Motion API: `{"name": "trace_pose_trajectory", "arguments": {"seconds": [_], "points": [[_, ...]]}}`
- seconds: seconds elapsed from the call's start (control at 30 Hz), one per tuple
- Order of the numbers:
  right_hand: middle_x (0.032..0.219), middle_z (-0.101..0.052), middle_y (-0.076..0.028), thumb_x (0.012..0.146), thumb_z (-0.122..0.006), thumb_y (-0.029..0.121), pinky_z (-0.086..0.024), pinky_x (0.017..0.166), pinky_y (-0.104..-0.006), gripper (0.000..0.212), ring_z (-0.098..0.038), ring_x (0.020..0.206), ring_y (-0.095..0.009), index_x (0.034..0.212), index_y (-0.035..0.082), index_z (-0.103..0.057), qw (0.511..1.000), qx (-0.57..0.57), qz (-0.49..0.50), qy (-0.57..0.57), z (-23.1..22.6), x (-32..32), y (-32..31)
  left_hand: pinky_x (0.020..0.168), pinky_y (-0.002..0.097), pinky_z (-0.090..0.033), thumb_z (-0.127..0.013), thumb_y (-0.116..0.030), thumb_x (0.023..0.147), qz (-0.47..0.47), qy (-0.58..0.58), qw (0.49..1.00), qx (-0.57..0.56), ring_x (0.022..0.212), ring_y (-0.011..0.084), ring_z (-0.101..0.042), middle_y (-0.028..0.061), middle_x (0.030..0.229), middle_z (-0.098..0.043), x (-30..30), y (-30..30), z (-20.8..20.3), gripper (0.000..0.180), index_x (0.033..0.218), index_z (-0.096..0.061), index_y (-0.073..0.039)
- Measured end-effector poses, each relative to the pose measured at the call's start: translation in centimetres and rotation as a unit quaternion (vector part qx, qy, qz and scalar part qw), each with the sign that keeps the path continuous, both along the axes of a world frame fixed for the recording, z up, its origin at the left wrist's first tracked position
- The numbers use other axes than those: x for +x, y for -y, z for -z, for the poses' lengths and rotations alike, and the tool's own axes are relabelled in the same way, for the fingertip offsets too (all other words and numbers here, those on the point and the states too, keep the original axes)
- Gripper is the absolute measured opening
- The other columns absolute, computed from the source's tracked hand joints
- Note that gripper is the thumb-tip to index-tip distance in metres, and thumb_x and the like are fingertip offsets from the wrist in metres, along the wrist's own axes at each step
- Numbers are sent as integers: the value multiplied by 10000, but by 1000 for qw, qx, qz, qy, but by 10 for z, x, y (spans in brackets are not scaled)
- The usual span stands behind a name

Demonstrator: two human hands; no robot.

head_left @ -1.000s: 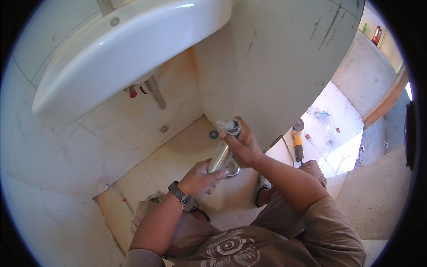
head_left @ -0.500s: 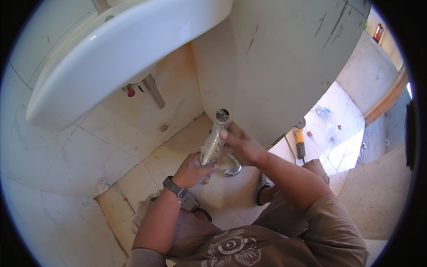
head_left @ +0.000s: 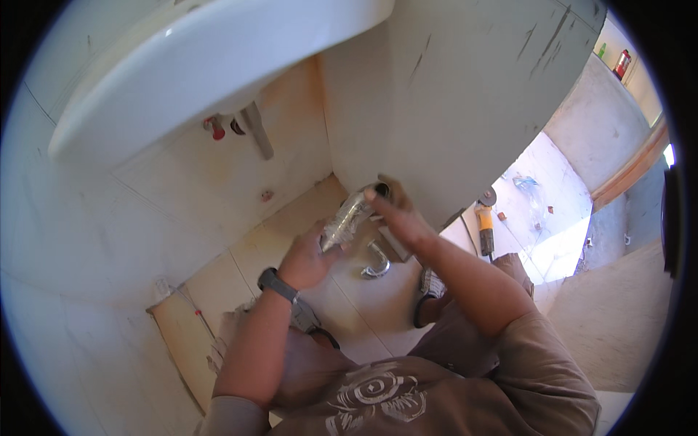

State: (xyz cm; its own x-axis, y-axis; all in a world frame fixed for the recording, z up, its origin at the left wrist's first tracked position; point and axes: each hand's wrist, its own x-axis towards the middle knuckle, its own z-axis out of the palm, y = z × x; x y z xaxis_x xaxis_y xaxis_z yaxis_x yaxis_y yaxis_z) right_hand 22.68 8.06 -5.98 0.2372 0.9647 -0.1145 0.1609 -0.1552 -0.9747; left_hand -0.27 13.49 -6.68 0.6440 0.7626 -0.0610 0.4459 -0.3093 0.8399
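Observation:
A chrome pipe (head_left: pixel 344 222) with a bent, open upper end is partly wrapped in clear crinkled plastic. My left hand (head_left: pixel 305 261), with a watch on its wrist, is closed round its lower part. At the bent end, my right hand (head_left: pixel 404 222) grips with the thumb on the near side and the fingers around the opening; it is slightly blurred. Beneath my hands, a curved chrome trap pipe (head_left: pixel 378 263) lies on the tiled floor between my feet.
A white washbasin (head_left: pixel 218 69) overhangs at upper left, with a drain tailpiece (head_left: pixel 257 134) and a red-capped valve (head_left: pixel 216 129) below. An angle grinder (head_left: pixel 486 229) and clear plastic (head_left: pixel 531 192) lie right. A thin hose (head_left: pixel 195 309) lies at lower left.
My right hand has moved up onto the pipe's bent end, its fingers now curled around the opening. The pipe has tilted further to the right. The view has shifted slightly.

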Motion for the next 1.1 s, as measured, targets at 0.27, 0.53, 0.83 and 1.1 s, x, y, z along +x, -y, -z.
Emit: {"name": "trace_pose_trajectory", "arguments": {"seconds": [0.27, 0.53, 0.83, 1.1], "points": [[1012, -756, -207, 969, -741, 275, -558, 872, -368, 509, -731, 910, -261, 1385, 6, -620, 962, 40, -62, 264, -41, -1, 15, 806, 413, -539, -739, -358, 973, 36, -98, 994, 13, 828, 320, -689, 219, 939, -712, -25, -19, -4, 611, 1426, -551, 6], [1163, -737, -229, 962, -734, 183, -563, 872, -405, 490, -740, 951, -298, 1411, 27, -616, 880, 232, 142, 390, -113, -2, 47, 892, 512, -562, -644, -259, 989, 16, -242, 964, 110, 1027, 461, -706, 286, 1079, -725, -39, -33, 38, 404, 1292, -598, 5], [1143, -714, -221, 947, -739, 195, -586, 882, -440, 546, -719, 1013, -388, 1447, 43, -582, 914, 168, 96, 356, -78, -5, 43, 912, 458, -569, -828, -401, 850, -82, -101, 984, 123, 1058, 390, -719, 292, 1052, -729, -17, -1, 28, 941, 1507, -370, 92], [1162, -691, -167, 920, -757, 280, -602, 881, -435, 640, -718, 991, -352, 1482, 74, -530, 797, 330, -20, 505, -30, -17, 44, 791, 374, -563, -846, -235, 865, -128, 73, 989, 22, 878, 218, -689, 179, 1075, -717, 16, 16, 20, 901, 1548, -347, 74]]}}
